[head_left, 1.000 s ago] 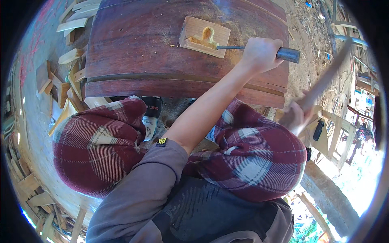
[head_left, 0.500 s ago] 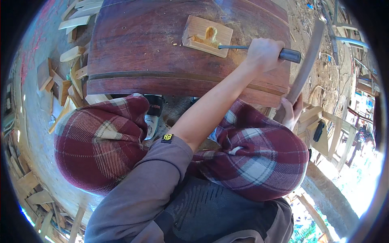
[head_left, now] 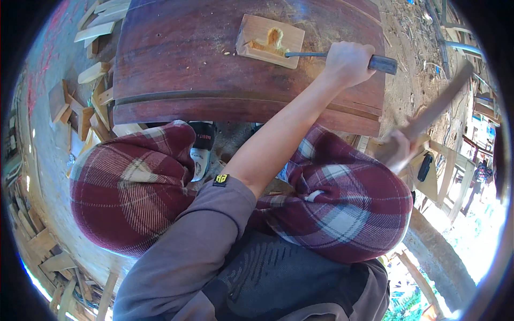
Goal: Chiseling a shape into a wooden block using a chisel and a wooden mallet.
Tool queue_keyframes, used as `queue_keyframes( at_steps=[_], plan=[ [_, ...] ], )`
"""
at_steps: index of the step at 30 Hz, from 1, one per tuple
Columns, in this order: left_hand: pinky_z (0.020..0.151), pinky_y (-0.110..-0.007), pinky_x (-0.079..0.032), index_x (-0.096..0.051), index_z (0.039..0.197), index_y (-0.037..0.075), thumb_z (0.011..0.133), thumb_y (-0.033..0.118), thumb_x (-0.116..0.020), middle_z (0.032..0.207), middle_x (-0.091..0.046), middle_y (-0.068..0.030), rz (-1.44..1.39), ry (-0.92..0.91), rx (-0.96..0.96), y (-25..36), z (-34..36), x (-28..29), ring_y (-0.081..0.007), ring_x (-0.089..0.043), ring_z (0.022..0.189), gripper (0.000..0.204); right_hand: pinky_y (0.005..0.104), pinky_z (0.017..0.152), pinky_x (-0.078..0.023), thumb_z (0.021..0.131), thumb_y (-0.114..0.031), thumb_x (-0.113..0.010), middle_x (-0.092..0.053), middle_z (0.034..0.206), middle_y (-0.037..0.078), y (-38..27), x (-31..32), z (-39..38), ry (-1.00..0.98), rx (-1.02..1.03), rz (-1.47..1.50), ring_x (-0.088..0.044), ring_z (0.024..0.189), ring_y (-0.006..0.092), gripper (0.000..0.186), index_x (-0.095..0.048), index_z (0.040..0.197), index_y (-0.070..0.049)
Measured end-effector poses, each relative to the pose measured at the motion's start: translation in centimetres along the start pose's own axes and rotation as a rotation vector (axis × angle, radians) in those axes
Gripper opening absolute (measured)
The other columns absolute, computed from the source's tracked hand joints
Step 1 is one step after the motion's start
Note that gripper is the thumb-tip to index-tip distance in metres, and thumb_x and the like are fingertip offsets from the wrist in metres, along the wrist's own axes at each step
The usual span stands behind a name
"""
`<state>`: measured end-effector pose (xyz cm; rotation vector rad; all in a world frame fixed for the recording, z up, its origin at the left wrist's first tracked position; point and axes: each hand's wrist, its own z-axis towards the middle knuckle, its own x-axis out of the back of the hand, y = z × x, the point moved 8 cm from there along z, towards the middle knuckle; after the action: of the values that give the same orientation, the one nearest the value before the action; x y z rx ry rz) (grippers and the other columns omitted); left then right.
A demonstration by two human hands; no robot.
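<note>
Since the desk hogs pretty much everything around 12 o'clock, start there: its far edge runs off the top of the view, so no clue where it ends. Next biggest is the plaid right knee at about 4 o'clock, which blocks the right forearm. Past it, the wooden stick points up toward 2 o'clock, with the right grip closed round its lower part at 3. Both are pretty smeared, and I can't make out the stick's butt end at all.

The wood block lies on the desk at 12 o'clock. Left grip, between 1 and 2, is wrapped round the chisel, so the middle of that tool is covered; the dark handle pokes out toward 3 and the blade reaches back toward 9 to the block.

As for progress, I'd call it roughed out but not done. There's a rounded hollow cut in, plus a groove along its near side, and the blade tip meets the groove's right end. Edges look ragged to me, so I'd guess there's trimming left. Depth? Can't tell from up here. Few pale chips sit toward 9 from the block.
</note>
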<state>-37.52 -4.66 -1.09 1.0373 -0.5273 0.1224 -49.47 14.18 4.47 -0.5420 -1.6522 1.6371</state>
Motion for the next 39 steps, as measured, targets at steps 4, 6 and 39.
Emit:
queue_keyframes(
  at_steps=[4,6,39],
  plan=[
    [0.062,-0.045,-0.051,-0.065,0.078,0.013,0.071,0.033,-0.07,0.069,-0.066,-0.0105,0.024,-0.044,-0.004,-0.1,0.1,-0.5,-0.0321,-0.065,0.068,0.022,0.0276,0.048,-0.041,0.068,-0.006,-0.058,-0.051,0.067,0.004,0.2,0.4,-0.4,0.042,0.046,-0.009,-0.048,0.052,0.0136,0.053,-0.049,0.119,0.003],
    [0.062,-0.045,-0.05,-0.065,0.077,0.013,0.071,0.032,-0.07,0.069,-0.066,-0.0106,0.011,-0.035,-0.022,0.5,0.2,-1.0,-0.0323,-0.065,0.068,0.021,0.028,0.048,-0.041,0.068,-0.007,-0.059,-0.051,0.068,0.005,5.3,-0.1,-0.8,0.069,0.014,-0.051,-0.047,0.052,0.0138,0.053,-0.049,0.119,0.002],
    [0.066,-0.044,-0.052,-0.068,0.082,0.014,0.072,0.03,-0.068,0.073,-0.068,-0.0099,0.039,-0.209,-0.038,0.7,0.1,-0.9,-0.0306,-0.067,0.073,0.019,0.0249,0.056,-0.043,0.072,-0.008,-0.059,-0.056,0.077,0.009,1.5,-2.8,-0.7,-0.155,0.043,-0.004,-0.052,0.059,0.0141,0.052,-0.049,0.122,0.006]
  ],
)
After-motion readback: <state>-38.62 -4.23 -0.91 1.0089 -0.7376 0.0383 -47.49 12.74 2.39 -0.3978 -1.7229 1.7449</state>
